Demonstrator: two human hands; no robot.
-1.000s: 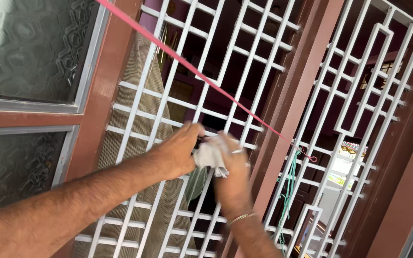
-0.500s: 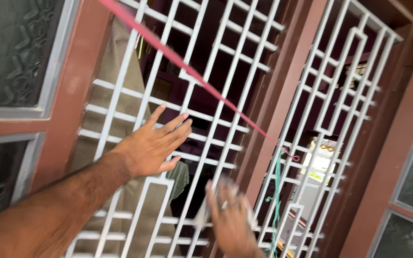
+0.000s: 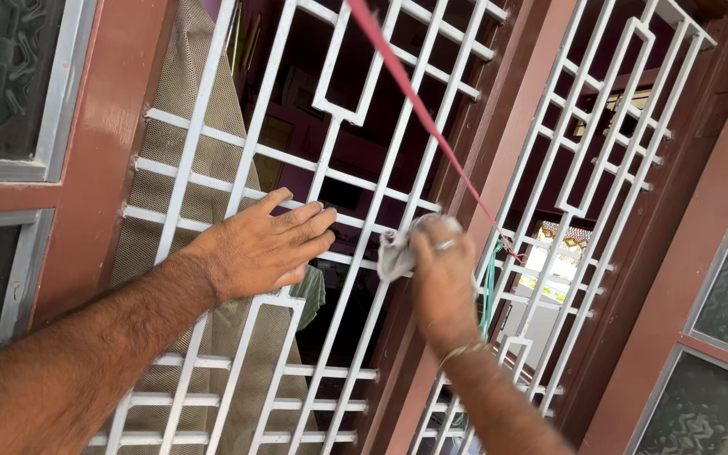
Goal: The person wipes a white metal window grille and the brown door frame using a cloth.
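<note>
Wiping proceeds: the right hand (image 3: 441, 274) is closed around a grey cloth (image 3: 395, 253) against a bar of the white metal grille (image 3: 364, 109). The left hand (image 3: 264, 244) lies open, flat on the bars. Advisable: keep firm pressure, follow each bar fully.

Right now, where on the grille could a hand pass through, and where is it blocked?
Open gaps: the upper cells of the white grille, above both hands, with dark room behind. Blocked: the left strip, backed by tan mesh. Crowded mid-height: left hand flat on the bars, right hand pressing a grey cloth, red cord crossing.
</note>
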